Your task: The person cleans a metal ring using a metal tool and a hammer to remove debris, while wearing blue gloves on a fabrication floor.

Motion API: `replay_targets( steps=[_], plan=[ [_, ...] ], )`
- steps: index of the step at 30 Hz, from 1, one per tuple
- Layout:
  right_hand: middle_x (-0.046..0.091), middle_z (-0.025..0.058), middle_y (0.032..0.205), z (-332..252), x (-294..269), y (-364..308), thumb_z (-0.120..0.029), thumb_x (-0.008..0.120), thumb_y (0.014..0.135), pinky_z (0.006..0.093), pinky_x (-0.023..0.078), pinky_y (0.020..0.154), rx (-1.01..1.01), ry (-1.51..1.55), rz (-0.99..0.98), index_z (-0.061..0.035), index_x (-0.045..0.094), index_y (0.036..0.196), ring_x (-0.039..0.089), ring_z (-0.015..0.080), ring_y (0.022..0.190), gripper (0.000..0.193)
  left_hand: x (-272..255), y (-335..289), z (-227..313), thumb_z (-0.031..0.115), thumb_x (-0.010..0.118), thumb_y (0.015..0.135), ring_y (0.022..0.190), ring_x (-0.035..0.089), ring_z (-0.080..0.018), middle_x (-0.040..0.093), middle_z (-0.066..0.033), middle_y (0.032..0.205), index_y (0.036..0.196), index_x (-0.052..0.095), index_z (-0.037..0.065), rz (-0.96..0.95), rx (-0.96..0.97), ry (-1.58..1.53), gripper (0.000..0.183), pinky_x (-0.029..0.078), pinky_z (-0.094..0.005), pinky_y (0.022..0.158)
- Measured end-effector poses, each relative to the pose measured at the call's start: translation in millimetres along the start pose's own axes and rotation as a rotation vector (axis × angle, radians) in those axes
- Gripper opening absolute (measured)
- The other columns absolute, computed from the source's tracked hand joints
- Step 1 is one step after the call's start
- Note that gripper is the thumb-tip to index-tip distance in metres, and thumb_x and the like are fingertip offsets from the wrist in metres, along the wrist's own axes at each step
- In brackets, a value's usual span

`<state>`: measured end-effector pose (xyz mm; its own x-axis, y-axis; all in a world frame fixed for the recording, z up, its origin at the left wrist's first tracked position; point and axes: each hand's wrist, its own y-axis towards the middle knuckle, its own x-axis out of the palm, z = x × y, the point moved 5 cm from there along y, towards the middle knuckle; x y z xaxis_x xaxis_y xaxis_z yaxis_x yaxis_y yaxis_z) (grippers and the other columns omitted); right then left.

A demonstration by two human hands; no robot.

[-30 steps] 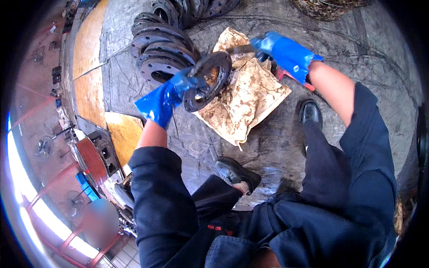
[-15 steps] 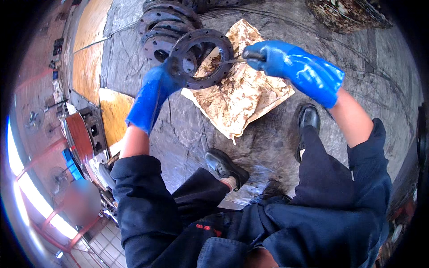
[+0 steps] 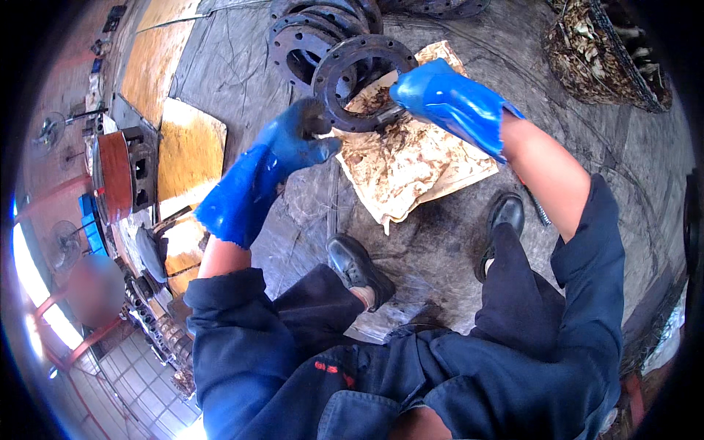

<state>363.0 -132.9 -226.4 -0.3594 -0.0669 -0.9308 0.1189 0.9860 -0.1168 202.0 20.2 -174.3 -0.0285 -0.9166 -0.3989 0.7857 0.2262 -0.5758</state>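
Note:
A dark metal flange ring (image 3: 367, 47) with bolt holes stands tilted in front of a stack of similar flanges (image 3: 308, 35). My left hand (image 3: 293, 136), in a blue rubber glove with dark stains, is at the ring's lower left edge. Its thumb and fingers are apart, and nothing is gripped between them. At the ring's right side, my blue-gloved right hand (image 3: 429, 89) is closed on a hand tool with a thin metal end (image 3: 389, 115) that reaches toward the ring's lower rim. Its handle is hidden in the glove. Beneath lies a stained cream-coloured sack (image 3: 411, 172).
A dark, wrinkled sheet (image 3: 455, 257) covers the floor around my shoes. At the upper right stands a basket-like container (image 3: 587, 62) with dirty scraps. Wooden boards (image 3: 189, 150) lie on the left, with a fan (image 3: 53, 130) and another person (image 3: 95, 291) beyond.
My left hand has let go of the ring's left edge and opened. The ring appears farther right in view. My right hand has turned, bringing the tool to the ring's lower right.

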Motion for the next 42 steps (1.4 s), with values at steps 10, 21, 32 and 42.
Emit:
replay_targets(
  steps=[10, 21, 32, 42],
  plan=[
    [0.066, 0.018, 0.088, -18.6, 2.9, 29.6, -0.016, 0.059, 0.079, 0.0363, 0.051, 0.072, -0.132, 0.434, 0.315, -0.0049, 0.069, 0.087, 0.064, 0.0334, 0.079, 0.017, 21.2, 27.0, 45.1, 0.036, 0.072, 0.072, 0.101, 0.062, -0.0356, 0.063, -0.0249, 0.107, 0.126, 0.048, 0.0, -0.011, 0.062, 0.811, 0.069, 0.049, -0.0396, 0.088],
    [0.063, 0.0203, 0.107, 7.9, -36.2, 4.2, -0.026, 0.069, 0.077, 0.0412, 0.051, 0.081, -0.02, 0.018, 0.207, -0.0026, 0.058, 0.115, 0.062, 0.036, 0.098, 0.045, 68.4, 65.9, 17.5, 0.02, 0.062, 0.08, 0.101, 0.061, -0.0392, 0.063, -0.0278, 0.102, 0.117, 0.056, 0.0, 0.394, -0.143, 0.664, 0.042, 0.049, -0.0459, 0.084],
    [0.067, 0.0201, 0.092, 132.0, 143.1, -237.2, -0.034, 0.07, 0.07, 0.0444, 0.052, 0.071, 0.744, 0.062, -0.373, -0.006, 0.071, 0.089, 0.066, 0.0369, 0.085, 0.033, 56.8, 69.7, -2.8, 0.026, 0.06, 0.083, 0.091, 0.063, -0.0396, 0.065, -0.0248, 0.092, 0.102, 0.066, 0.002, 0.478, 0.085, 0.669, 0.031, 0.051, -0.0429, 0.075],
    [0.064, 0.0269, 0.093, 150.0, 162.1, -257.9, -0.024, 0.062, 0.075, 0.0448, 0.05, 0.074, 1.001, 0.331, 0.056, -0.0007, 0.064, 0.101, 0.063, 0.0417, 0.087, 0.035, 59.1, 47.8, 16.4, 0.025, 0.06, 0.084, 0.083, 0.064, -0.0406, 0.064, -0.0259, 0.084, 0.089, 0.066, -0.002, 0.432, 0.09, 0.654, 0.028, 0.05, -0.0422, 0.068]
  ],
)
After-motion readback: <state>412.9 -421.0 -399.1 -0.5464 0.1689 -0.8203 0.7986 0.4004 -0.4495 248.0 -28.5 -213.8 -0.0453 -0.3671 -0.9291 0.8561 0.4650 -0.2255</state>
